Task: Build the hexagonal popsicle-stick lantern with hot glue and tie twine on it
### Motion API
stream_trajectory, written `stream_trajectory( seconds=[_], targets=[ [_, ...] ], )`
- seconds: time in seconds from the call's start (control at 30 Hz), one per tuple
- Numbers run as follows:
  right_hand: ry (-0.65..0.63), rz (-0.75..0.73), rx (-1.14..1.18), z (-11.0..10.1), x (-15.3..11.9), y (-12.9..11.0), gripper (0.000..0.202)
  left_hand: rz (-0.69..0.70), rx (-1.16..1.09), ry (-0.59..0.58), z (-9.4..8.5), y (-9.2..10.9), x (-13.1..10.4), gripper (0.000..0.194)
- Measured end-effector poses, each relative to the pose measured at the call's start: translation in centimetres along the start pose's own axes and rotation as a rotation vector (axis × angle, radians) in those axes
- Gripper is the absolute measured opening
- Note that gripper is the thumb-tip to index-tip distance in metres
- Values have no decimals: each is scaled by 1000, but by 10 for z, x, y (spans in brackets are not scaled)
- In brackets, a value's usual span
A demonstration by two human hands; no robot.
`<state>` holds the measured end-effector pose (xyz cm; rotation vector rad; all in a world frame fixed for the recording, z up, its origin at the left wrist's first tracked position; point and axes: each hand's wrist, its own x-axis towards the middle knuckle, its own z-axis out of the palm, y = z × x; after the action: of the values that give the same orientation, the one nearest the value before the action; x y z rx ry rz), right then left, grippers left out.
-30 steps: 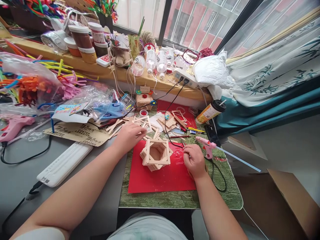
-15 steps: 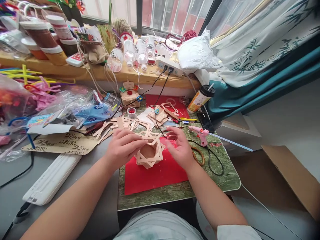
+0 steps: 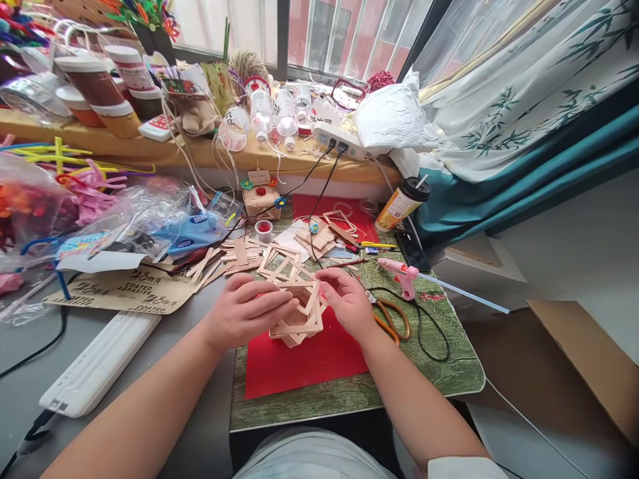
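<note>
A stacked craft-stick structure (image 3: 296, 329), made of square frames turned against one another, stands on the red paper (image 3: 309, 367). Over its top is a thin craft-stick square frame (image 3: 316, 296), slightly tilted. My left hand (image 3: 247, 311) curls round the left side of this frame, its fingertips hiding that edge. At the opposite corner, my right hand (image 3: 349, 305) pinches the frame between thumb and fingers. Just behind, more square frames (image 3: 279, 258) and loose craft sticks (image 3: 243, 249) lie on the green mat.
Right of my hands are orange-handled scissors (image 3: 394, 322) and a pink glue gun (image 3: 403, 274) with its black cord. A drink cup (image 3: 402, 205) stands behind. Sandpaper (image 3: 134, 287), a white power strip (image 3: 100, 362) and plastic bags lie left. Black cables run down from the sill.
My right hand has moved left and closed on the frame's corner; it was open and apart before. The top frame now shows over the stack. The view has shifted slightly.
</note>
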<state>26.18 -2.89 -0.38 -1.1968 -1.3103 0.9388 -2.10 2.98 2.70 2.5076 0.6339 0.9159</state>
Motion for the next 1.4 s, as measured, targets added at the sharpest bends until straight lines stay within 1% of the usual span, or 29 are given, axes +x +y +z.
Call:
stream_trajectory(
  seconds=[0.07,0.13,0.2,0.27,0.33,0.37,0.43,0.5,0.57,0.63,0.73,0.8,0.87,0.97,1.03,1.1,1.13,1.17,1.3,1.4],
  targets=[
    [21,50,72,5,2,4,31,-23,-30,-6,1,-4,-1,38],
    [42,87,127,8,4,6,33,5,1,2,1,-8,-2,42],
    [63,98,154,8,5,6,33,106,99,28,1,-11,-3,46],
    [95,85,182,7,4,5,30,218,201,82,1,-12,-2,48],
    [122,63,225,4,2,3,26,289,249,161,1,-10,1,45],
    [126,54,251,3,0,2,24,303,253,203,1,-8,4,42],
    [114,30,294,0,-4,0,21,297,226,281,1,-4,9,35],
    [88,-12,313,-3,-8,-1,20,257,163,319,0,1,13,30],
    [58,-59,299,-5,-11,-2,21,231,87,315,-2,5,17,25],
    [47,-106,263,-6,-13,-3,21,252,37,276,-4,8,19,25],
    [76,-163,205,-7,-13,-5,16,328,58,250,-6,9,20,24],
    [102,-196,182,-8,-13,-5,15,337,97,265,-5,8,19,25],
    [129,-221,175,-8,-12,-5,15,285,91,282,-5,7,18,29],
    [159,-227,195,-8,-11,-5,14,183,-40,296,-5,7,20,31],
    [152,-232,203,-10,-12,-8,15,139,-142,325,-7,7,22,28],
    [126,-257,159,-14,-14,-13,20,124,-195,333,-12,7,23,24],
    [106,-275,105,-17,-15,-16,22,126,-204,307,-15,6,23,22],
    [80,-292,35,-20,-16,-19,25,129,-211,257,-19,4,22,20],
    [-55,-335,-237,-34,-18,-26,28,103,-312,-43,-30,-7,18,15],
    [-122,-336,-340,-38,-20,-27,30,52,-359,-165,-34,-13,15,10]
  ],
)
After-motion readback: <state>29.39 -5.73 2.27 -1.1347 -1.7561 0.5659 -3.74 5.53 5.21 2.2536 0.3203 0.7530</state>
